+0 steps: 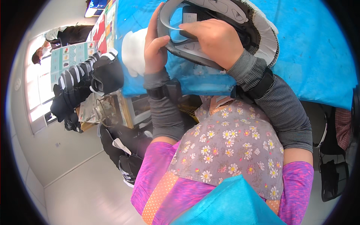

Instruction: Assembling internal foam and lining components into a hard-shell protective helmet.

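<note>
Over the blue-covered table [315,48] I hold a black shoe upper [258,33], its inside turned up to me. White lining pieces and a small printed label [189,18] show inside, and a stitched white edge runs along its right side. My left hand [154,48] is closed on the upper's left end, thumb at the near edge and fingers along the outer side. My right hand [217,39] reaches into the opening, fingers bent at a curved white strip [167,17] along the left edge. Its fingertips are partly hidden, but they seem to pinch that strip.
A white bundle [134,52] lies beside my left hand. Several black shoe uppers [107,73] are stacked in a row at the table's left, with more black pieces [125,153] below. A black chair-like object [333,180] and a checked red cloth [343,129] are at the right.
</note>
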`<action>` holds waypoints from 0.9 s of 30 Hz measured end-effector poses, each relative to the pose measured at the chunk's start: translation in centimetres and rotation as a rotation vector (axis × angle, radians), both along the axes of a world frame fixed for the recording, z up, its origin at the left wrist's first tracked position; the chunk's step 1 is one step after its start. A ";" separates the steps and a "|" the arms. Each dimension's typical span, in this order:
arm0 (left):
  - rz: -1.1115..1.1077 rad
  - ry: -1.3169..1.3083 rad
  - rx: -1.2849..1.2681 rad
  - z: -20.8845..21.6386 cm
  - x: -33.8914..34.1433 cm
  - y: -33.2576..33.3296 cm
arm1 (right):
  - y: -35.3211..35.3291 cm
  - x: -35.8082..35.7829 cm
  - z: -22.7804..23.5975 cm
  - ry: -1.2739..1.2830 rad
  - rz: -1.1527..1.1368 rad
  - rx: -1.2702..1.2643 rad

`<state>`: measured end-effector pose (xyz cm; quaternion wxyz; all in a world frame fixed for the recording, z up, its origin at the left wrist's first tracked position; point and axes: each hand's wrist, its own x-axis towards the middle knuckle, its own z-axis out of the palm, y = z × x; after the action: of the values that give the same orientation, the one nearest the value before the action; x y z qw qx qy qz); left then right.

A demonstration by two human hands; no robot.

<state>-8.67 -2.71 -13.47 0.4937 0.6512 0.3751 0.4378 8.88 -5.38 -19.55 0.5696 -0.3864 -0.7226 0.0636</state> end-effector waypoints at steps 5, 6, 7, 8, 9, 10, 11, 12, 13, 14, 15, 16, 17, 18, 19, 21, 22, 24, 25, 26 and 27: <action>0.044 -0.079 -0.003 -0.5 1.9 -0.2 | -0.4 -0.7 0.2 -0.068 -0.023 0.055; 0.062 -0.077 0.007 -0.6 2.0 -0.1 | -0.4 -0.7 0.3 -0.075 -0.020 0.051; 0.060 -0.077 0.006 -0.7 2.1 -0.1 | -0.5 -0.9 0.4 -0.075 -0.021 0.050; 0.064 -0.081 0.005 -0.8 2.2 -0.1 | -0.6 -1.1 0.4 -0.058 -0.014 0.040; 0.067 -0.086 0.005 -0.8 2.2 -0.2 | -0.6 -1.3 0.4 -0.042 -0.007 0.029; 0.067 -0.084 0.004 -1.0 2.1 -0.1 | -0.7 -1.4 0.3 -0.040 -0.007 0.028; 0.035 -0.098 0.026 -1.1 1.9 -0.1 | -0.7 -1.4 0.3 -0.039 0.002 0.026; 0.004 -0.113 0.049 -1.3 1.7 0.0 | -0.7 -1.5 0.3 -0.037 0.011 0.025; 0.002 -0.112 0.048 -1.5 1.4 0.1 | -0.7 -1.5 0.3 -0.036 0.009 0.024; -0.012 -0.115 0.035 -1.6 1.0 0.2 | -0.7 -1.6 0.4 -0.030 0.017 0.021; -0.026 -0.118 0.022 -1.6 0.9 0.3 | -0.7 -1.6 0.4 -0.025 0.025 0.019; -0.025 -0.116 0.022 -1.8 0.8 0.4 | -0.8 -1.7 0.5 -0.024 0.026 0.019; 0.015 -0.127 0.027 -1.9 1.1 0.5 | -0.8 -1.6 0.6 -0.020 0.026 0.012; 0.055 -0.139 0.032 -2.0 1.4 0.5 | -0.8 -1.6 0.7 -0.017 0.027 0.005; 0.054 -0.139 0.031 -2.2 1.8 0.4 | -0.8 -1.6 0.6 -0.017 0.026 0.004; 0.156 -0.156 0.048 -2.0 2.9 0.1 | -1.0 -1.8 0.6 -0.004 0.023 -0.021; 0.155 -0.154 0.047 -2.0 3.1 0.0 | -1.0 -1.9 0.4 -0.002 0.022 -0.022; 0.180 -0.188 0.078 -2.1 3.4 -0.1 | -0.8 -2.0 0.2 0.024 0.046 -0.014; 0.179 -0.187 0.078 -2.2 3.5 -0.2 | -0.9 -2.0 0.2 0.025 0.045 -0.014; 0.187 -0.195 0.077 -2.1 3.5 -0.2 | -0.9 -2.0 0.1 0.025 0.066 -0.027; 0.196 -0.204 0.076 -2.1 3.5 -0.3 | -0.9 -2.0 0.1 0.024 0.087 -0.039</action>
<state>-5.19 -3.02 -15.55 0.4590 0.5820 0.3679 0.5615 6.85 -6.31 -19.40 0.5671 -0.3648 -0.7306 0.1071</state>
